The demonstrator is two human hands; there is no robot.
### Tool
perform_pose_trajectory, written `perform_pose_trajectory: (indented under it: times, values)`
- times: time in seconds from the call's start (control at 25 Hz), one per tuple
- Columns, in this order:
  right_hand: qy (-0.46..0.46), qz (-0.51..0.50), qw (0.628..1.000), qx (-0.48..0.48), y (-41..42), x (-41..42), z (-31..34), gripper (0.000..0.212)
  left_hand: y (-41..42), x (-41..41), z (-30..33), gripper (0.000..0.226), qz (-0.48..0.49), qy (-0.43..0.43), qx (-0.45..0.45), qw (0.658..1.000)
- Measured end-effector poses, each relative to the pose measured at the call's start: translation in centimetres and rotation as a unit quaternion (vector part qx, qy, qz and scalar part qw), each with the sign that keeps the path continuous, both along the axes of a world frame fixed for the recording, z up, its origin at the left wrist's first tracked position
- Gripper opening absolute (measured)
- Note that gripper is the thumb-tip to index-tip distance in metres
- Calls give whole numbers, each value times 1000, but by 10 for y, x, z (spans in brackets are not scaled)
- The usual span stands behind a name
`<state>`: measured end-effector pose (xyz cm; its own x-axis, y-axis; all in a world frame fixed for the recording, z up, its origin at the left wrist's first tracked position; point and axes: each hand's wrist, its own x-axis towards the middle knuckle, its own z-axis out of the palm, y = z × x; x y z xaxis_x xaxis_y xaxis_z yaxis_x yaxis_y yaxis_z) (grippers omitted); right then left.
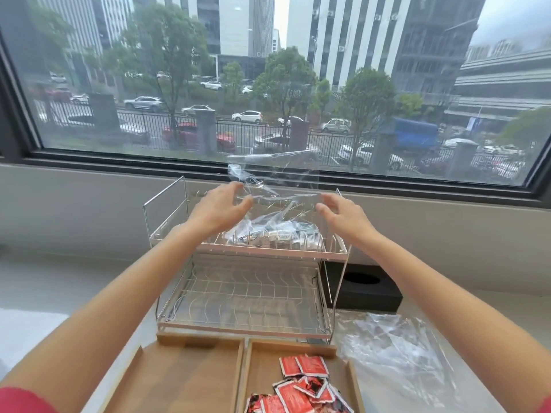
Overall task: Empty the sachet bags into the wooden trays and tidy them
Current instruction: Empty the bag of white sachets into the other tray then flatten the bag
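Red sachets (304, 386) already lie in our right wooden tray (353, 380), while our left hand (219, 208) and right hand (343, 216) pinch the clear bag (272, 180) of white sachets (277, 235) over the wire rack (247, 293), where loose plastic could slip and sachets drop between the wires.

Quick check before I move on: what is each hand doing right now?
Left hand: fingers curled, pinching the top edge of the clear sachet bag.
Right hand: fingers curled at the bag's other top corner, apparently gripping it.
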<state>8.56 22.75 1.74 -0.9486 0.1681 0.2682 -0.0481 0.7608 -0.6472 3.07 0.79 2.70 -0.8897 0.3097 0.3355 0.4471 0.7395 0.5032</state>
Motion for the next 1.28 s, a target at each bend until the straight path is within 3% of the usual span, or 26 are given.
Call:
perform_pose_trajectory:
  times: [0.36, 0.48, 0.64, 0.76, 0.96, 1.08, 1.28]
  values:
    - [-214, -64, 973, -53, 16, -102, -30, 61, 25, -96, -32, 57, 16, -199, -80, 977]
    - [-211, -102, 969, -81, 21, -125, -41, 61, 31, -116, -45, 57, 18, -242, -67, 968]
    - [-204, -137, 965, -91, 26, -144, -57, 68, 39, -130, -55, 58, 35, -317, 17, 948]
    - [-212, -141, 965, -71, 26, -145, -61, 70, 40, -134, -61, 34, 35, -317, 40, 947]
    - [-166, -165, 971, -54, 26, -141, -59, 45, 30, -142, -69, 11, 27, -287, 164, 943]
    - [-94, -191, 972, -100, 25, -134, -51, 37, 27, -135, -57, 5, 15, -275, 261, 925]
    - [29, -151, 973, -170, 12, -113, -19, 18, 18, -107, -23, 5, 7, -192, 329, 925]
